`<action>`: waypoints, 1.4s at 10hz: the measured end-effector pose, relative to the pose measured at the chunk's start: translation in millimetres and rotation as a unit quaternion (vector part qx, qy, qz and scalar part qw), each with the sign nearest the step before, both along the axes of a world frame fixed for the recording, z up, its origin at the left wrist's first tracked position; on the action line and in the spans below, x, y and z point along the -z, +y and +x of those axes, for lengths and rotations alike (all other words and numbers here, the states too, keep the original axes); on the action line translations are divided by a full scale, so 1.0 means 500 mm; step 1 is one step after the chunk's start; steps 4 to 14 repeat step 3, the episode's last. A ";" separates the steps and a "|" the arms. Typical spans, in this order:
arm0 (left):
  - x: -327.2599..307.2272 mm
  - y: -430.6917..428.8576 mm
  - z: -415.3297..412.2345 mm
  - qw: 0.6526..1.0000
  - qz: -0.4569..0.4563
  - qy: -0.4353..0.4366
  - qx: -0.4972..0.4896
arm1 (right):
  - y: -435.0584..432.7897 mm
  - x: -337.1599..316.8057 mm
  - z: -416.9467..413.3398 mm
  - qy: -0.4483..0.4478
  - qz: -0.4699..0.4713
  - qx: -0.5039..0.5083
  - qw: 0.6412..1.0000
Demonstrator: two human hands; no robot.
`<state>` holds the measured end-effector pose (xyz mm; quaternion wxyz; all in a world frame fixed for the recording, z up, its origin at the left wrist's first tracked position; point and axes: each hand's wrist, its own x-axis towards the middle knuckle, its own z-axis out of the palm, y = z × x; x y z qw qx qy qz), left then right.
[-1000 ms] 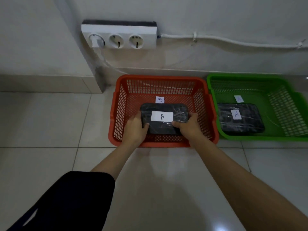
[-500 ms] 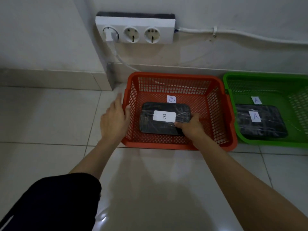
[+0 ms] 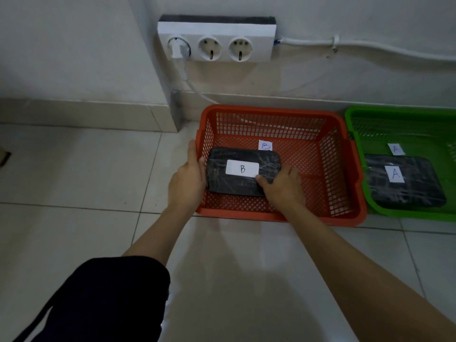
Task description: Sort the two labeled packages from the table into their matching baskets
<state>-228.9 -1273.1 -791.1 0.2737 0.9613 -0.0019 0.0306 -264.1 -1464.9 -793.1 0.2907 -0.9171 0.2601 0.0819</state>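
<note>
Left hand [image 3: 186, 183] returned to orange basket [image 3: 355, 193] rim; right fingers [image 3: 265, 180] grasping package B [image 3: 243, 176]

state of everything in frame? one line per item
B package: lying flat in red basket, label up, right hand on it.
A package: lying flat in green basket, label up, untouched.
Red basket: upright on floor, holds B package.
Green basket: upright beside red basket, holds A package.
Left hand: open, against red basket's left wall.
Right hand: resting on B package's near right corner.
Socket strip: one plug in, two sockets free.
</note>
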 end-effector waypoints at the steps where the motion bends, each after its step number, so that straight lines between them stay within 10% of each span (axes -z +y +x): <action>1: -0.007 -0.001 -0.002 0.999 0.001 0.049 0.001 | 0.010 -0.022 -0.011 -0.071 -0.114 -0.066 0.989; 3: -0.185 -0.011 0.023 0.978 0.108 0.166 0.064 | -0.012 -0.178 0.004 -0.058 -0.124 -0.207 0.969; 14: -0.185 -0.011 0.023 0.978 0.108 0.166 0.064 | -0.012 -0.178 0.004 -0.058 -0.124 -0.207 0.969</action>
